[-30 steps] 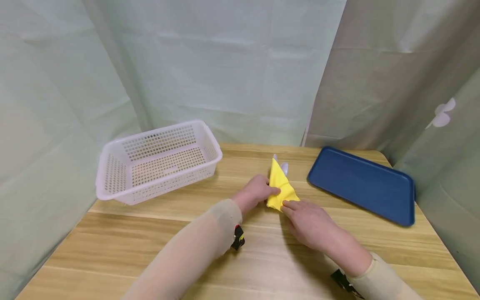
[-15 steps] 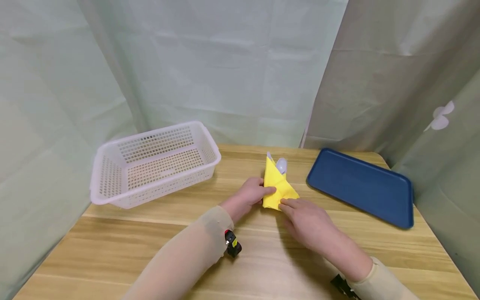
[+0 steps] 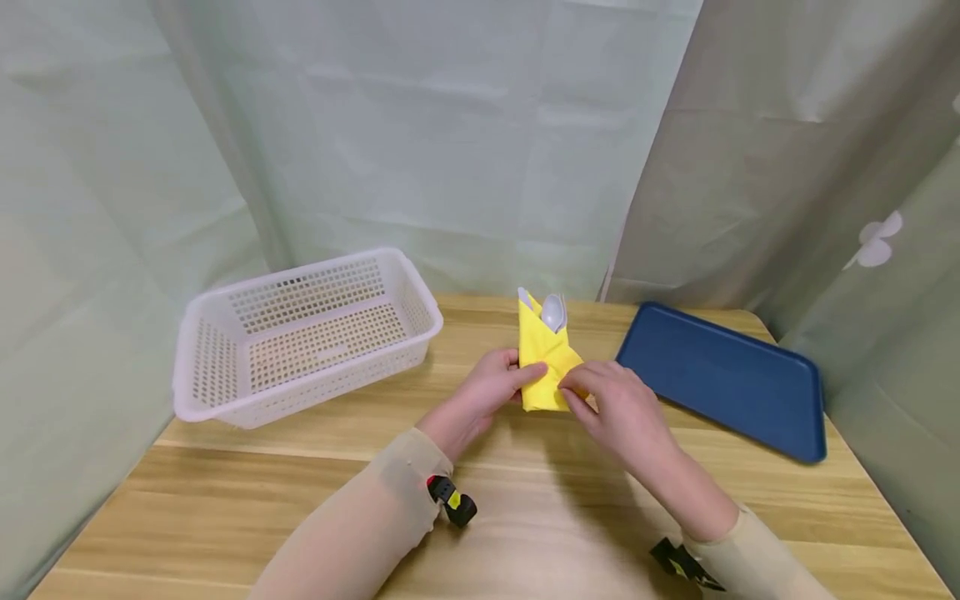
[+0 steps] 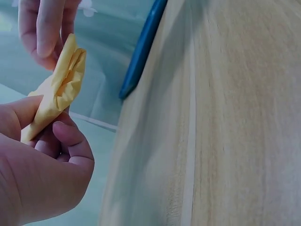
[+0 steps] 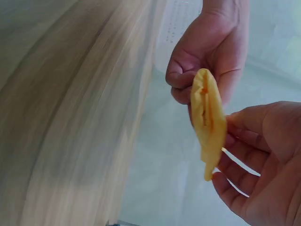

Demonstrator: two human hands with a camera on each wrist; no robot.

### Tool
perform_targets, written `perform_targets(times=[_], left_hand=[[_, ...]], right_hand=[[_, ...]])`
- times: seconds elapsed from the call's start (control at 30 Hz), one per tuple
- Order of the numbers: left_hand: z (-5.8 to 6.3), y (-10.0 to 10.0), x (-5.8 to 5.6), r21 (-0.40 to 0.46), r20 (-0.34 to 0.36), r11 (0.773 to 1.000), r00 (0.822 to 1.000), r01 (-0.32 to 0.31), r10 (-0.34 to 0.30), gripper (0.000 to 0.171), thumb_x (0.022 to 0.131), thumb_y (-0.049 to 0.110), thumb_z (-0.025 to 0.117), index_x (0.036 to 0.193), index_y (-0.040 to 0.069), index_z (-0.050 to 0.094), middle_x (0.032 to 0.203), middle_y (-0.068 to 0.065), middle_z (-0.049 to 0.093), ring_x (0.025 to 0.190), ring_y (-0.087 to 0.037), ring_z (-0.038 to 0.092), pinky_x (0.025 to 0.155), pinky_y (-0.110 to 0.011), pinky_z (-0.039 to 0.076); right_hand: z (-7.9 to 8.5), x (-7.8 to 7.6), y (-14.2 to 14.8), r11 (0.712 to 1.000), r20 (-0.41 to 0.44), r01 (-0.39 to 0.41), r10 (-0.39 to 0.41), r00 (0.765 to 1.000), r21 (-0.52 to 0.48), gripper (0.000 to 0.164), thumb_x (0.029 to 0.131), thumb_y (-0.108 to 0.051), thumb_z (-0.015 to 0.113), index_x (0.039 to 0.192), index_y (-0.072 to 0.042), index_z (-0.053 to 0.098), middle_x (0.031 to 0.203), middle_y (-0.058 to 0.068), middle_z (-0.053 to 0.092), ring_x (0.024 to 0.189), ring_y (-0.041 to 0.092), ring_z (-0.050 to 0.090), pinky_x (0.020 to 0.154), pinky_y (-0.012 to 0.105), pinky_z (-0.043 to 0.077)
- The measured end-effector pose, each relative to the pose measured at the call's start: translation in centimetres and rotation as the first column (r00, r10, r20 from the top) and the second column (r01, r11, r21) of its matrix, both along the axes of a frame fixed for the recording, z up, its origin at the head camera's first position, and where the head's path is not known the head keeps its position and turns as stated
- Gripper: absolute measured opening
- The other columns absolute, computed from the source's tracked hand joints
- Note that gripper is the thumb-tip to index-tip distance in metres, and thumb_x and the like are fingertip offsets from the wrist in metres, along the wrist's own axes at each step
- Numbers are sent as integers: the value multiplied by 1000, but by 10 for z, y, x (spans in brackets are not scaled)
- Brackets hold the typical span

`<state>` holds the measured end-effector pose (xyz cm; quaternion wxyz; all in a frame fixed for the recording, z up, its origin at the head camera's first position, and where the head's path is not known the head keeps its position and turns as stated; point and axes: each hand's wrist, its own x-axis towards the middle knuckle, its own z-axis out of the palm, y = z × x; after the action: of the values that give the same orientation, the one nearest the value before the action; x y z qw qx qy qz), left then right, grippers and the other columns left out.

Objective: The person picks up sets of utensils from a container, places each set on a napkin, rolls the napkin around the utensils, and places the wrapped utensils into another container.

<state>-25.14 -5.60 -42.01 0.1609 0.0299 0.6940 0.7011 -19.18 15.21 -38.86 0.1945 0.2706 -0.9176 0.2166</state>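
A folded yellow napkin point(image 3: 538, 340) forms a pocket, held up off the table. Out of its top stick a pale plastic spoon point(image 3: 553, 312) and another pale utensil end point(image 3: 524, 295), whose kind I cannot tell. My left hand point(image 3: 489, 387) grips the napkin's left side, thumb across the front and fingers behind. At the lower right, my right hand point(image 3: 621, 410) pinches the loose flap between thumb and fingers. The left wrist view has the napkin point(image 4: 59, 92) edge-on, its folded layers showing. In the right wrist view, layered folds of the napkin point(image 5: 207, 117) face the camera.
A white perforated plastic basket point(image 3: 330, 385) stands at the left on the wooden table point(image 3: 247, 508). On the right lies a blue rectangular tray point(image 3: 727, 383). Pale curtains point(image 3: 442, 150) hang behind the table and at both sides.
Both hands have lifted the napkin off the table and tilted it upright, moving it slightly left. More of the spoon shows. The right fingers went from pressing the lower edge to pinching the flap.
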Motion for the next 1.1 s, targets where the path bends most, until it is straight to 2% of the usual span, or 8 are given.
perform_targets(times=[0.27,0.43,0.57,0.63,0.8,0.87,0.97,1.1], left_hand=[[7,-6,7,30,-13,999,1000,-24,24,30,108,21,74,130,-1,72,111,-11,81,90,-17,74,77,-28,58],[9,-9,9,57,-32,997,998,-43,45,32,108,18,74,133,-1,71,114,-12,80,94,-17,76,80,-30,60],[8,-12,10,78,-45,995,997,-66,69,32,108,16,74,134,-3,70,114,-13,79,94,-17,75,81,-29,61],[8,-13,12,86,-54,994,995,-75,80,32,108,14,73,134,-4,70,114,-14,79,94,-17,75,80,-29,61],[10,-15,14,82,-83,994,993,-73,80,33,108,14,73,135,-4,69,114,-14,79,93,-16,75,80,-28,60],[11,-15,15,74,-91,995,993,-69,75,33,108,15,73,135,-4,69,114,-14,79,93,-16,75,80,-29,60],[13,-14,16,70,-95,996,993,-63,69,33,109,15,72,135,-4,69,115,-15,79,94,-17,75,81,-29,61],[13,-15,17,75,-97,996,993,-56,64,34,110,16,71,137,-4,68,119,-15,78,98,-18,76,84,-31,61]], right_hand=[[-1,-9,-9,988,86,64,-52,995,-139,13,93,-12,91,98,-15,80,100,-1,73,103,27,60,85,47,50],[-3,-16,-9,966,207,165,-123,971,-201,31,92,-19,93,113,-8,73,119,10,66,115,34,57,87,48,50],[-4,-22,-6,939,355,226,-124,926,-261,60,94,-27,92,140,-4,60,135,16,57,118,35,59,89,48,54],[-4,-25,-5,925,440,241,-92,893,-295,66,95,-29,91,145,-4,55,138,16,56,117,35,63,87,46,57],[-4,-30,-3,881,612,286,5,791,-377,51,99,-33,87,131,-2,64,122,15,69,101,29,66,79,36,57],[-4,-30,-3,854,640,308,38,767,-419,42,99,-31,87,123,-1,70,115,13,72,97,27,65,78,33,55],[-4,-28,-5,804,637,325,85,766,-498,31,99,-24,88,114,-1,74,109,11,73,95,25,64,77,29,56],[-2,-24,-8,764,589,323,91,803,-559,24,98,-19,88,105,-2,74,101,9,73,90,23,64,72,26,55]])
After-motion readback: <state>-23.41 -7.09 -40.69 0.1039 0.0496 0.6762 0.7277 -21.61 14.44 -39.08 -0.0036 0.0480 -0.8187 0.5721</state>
